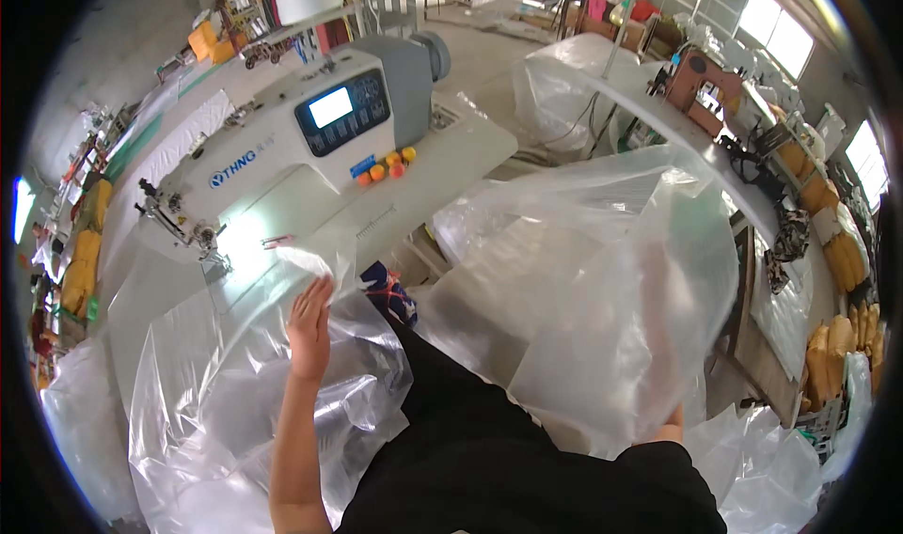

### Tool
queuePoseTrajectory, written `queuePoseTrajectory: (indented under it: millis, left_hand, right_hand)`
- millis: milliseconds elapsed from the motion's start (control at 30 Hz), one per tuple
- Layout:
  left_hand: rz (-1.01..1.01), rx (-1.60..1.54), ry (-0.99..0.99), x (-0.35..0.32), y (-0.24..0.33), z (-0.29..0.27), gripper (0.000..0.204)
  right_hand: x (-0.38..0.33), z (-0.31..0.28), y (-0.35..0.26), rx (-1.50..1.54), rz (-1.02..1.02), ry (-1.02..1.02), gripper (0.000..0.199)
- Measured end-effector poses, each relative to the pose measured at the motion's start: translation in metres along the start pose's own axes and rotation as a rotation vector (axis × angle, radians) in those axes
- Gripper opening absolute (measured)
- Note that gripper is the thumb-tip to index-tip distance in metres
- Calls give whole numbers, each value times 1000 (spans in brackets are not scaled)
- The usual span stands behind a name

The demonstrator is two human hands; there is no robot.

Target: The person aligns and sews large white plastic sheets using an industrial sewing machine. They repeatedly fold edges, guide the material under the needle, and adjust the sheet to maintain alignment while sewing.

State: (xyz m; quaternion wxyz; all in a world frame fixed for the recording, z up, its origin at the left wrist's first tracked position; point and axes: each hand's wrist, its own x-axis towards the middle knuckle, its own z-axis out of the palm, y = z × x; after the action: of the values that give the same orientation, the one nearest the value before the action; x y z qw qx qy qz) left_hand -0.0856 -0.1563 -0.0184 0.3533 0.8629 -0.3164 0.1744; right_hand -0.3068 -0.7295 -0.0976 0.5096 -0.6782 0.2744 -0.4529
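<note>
My left hand (309, 325) lies with its fingers stretched out on a clear plastic sheet (273, 393), near the front edge of the sewing machine table. The sheet runs up to the lit needle area of a white and grey sewing machine (282, 144) and hangs over my lap side. A second large piece of milky plastic film (602, 299) rises on the right. My right forearm (670, 427) goes behind this film and shows through only as a blurred shape. The fingers of my right hand cannot be made out.
Small orange and yellow balls (386, 167) sit at the machine's base. A small pair of red-handled snips (277, 242) lies by the needle. A brown sewing machine (701, 87) stands on another table at the right. Yellow bundles (832, 355) line the right side. Plastic film (569, 78) covers the floor behind.
</note>
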Motion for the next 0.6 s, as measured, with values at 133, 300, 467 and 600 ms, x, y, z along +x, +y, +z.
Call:
queuePoseTrajectory:
  millis: [133,300,467,600]
  left_hand:
    - [-477,-735,170,-70,-9,-53,30]
    - [-146,-1163,734,-134,-26,-168,37]
    - [-134,-966,1578,-168,34,-278,43]
    - [246,-949,1567,-269,-11,-348,39]
  right_hand:
    - [8,9,-20,-1098,-511,98,38]
    - [19,68,-114,-728,-637,144,39]
    - [-28,182,-269,35,-788,24,37]
    - [-124,271,-397,479,-1050,-166,36]
